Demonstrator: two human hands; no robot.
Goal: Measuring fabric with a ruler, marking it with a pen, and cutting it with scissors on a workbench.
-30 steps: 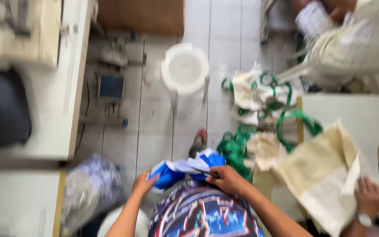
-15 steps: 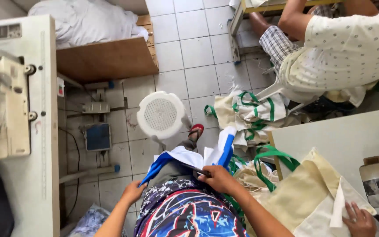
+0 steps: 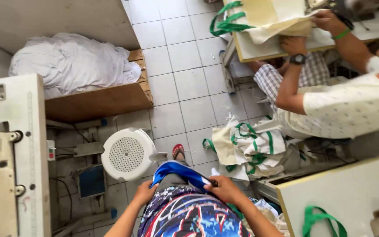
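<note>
The blue and white fabric piece (image 3: 178,172) lies draped over the person's knee, with the right hand (image 3: 224,189) pinching its near edge and the left hand (image 3: 144,193) closed on the other side. From where I stand that grip looks light; one tug and the cloth could slide off the knee onto the tiled floor (image 3: 185,83). Just beyond the left hand sits a white plastic stool (image 3: 128,153), close enough to snag a dangling corner. Further past the right hand, the heap of cream bags with green straps (image 3: 246,147) could tangle with it.
</note>
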